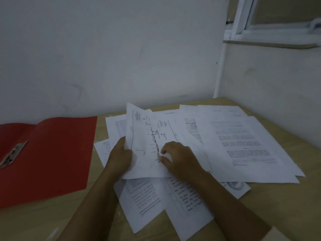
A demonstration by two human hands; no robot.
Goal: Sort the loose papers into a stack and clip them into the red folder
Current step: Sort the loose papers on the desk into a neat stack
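The red folder [57, 153] lies open on the left of the wooden table, its metal clip [13, 153] on the left leaf. Several loose printed papers [243, 143] are spread over the middle and right of the table. My left hand [120, 157] grips the left edge of a sheet with a diagram [147, 136], lifted and curled above the pile. My right hand [178, 159] pinches the same sheet near its lower right, fingers bent on the paper.
The wooden table [278, 206] stands in a corner, with a grey wall behind and another wall on the right. A white window frame [243, 32] and sill sit high on the right. More sheets [147, 197] lie under my forearms.
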